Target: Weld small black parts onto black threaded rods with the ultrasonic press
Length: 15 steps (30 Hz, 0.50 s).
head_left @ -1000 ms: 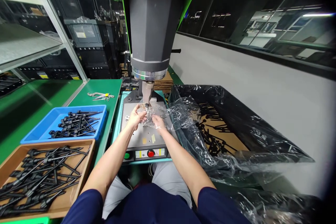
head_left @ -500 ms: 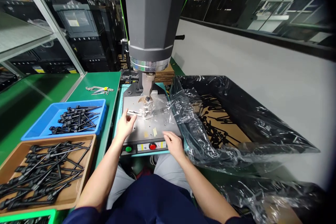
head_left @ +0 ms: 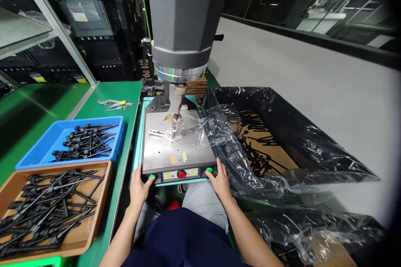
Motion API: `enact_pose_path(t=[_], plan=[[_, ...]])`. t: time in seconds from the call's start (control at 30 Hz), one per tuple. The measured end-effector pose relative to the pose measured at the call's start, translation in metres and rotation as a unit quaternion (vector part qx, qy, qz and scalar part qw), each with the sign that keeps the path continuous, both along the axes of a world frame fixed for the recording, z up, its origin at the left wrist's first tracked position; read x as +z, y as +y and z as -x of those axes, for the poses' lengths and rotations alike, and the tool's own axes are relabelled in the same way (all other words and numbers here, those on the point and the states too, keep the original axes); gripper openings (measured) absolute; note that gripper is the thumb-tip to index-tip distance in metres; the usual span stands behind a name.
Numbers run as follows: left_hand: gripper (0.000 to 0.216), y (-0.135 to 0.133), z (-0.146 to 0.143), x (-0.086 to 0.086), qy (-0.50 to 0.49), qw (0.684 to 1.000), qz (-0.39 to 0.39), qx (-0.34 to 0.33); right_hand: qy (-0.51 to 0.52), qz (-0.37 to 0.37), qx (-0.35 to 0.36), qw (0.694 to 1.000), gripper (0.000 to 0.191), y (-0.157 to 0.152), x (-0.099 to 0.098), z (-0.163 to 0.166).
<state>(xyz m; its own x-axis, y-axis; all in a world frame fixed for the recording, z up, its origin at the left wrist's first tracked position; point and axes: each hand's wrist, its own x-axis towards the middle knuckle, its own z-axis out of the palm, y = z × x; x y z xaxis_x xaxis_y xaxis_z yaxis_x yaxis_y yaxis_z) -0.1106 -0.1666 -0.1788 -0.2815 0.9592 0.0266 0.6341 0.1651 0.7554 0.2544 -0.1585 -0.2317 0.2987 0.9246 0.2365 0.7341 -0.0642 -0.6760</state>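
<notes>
My left hand point(head_left: 139, 185) is at the front left corner of the machine base point(head_left: 163, 154), its thumb on the left green button point(head_left: 152, 176) and its fingers along the side. At the front right corner, my right hand point(head_left: 221, 178) has its thumb at the right green button point(head_left: 209, 170), fingers stretched along the edge. Neither hand holds anything loose. Between them sits a red button point(head_left: 181, 174). A pale metal fixture point(head_left: 171, 133) with a slotted arm stands on the plate, under the grey press head's tool point(head_left: 176, 100). A small dark part point(head_left: 176, 117) shows at the tool's tip.
To the left, a blue tray point(head_left: 37, 142) and a brown tray point(head_left: 102, 200) hold black threaded, rod-like parts. Pliers point(head_left: 114, 103) lie behind them. On the right stands a large bin lined with black plastic point(head_left: 313, 142), with similar parts on cardboard; its clear film reaches the plate.
My left hand has left the fixture's slotted arm and come down to the left green button. My right hand has shifted right to the other green button, which it was covering.
</notes>
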Motion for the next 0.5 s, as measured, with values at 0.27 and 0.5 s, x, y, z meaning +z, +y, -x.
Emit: enact_pose_path(t=[0.27,0.5], plan=[[0.077,0.0039,0.0047,-0.0037,-0.005,1.000,-0.015,-0.001,0.015,-0.006,-0.012,1.000,0.072,-0.0015,0.0021,-0.0008],[0.080,0.0028,0.0088,0.0000,-0.010,0.999,0.000,-0.034,0.043,0.016,0.022,0.999,0.078,-0.0025,0.0066,-0.0049]])
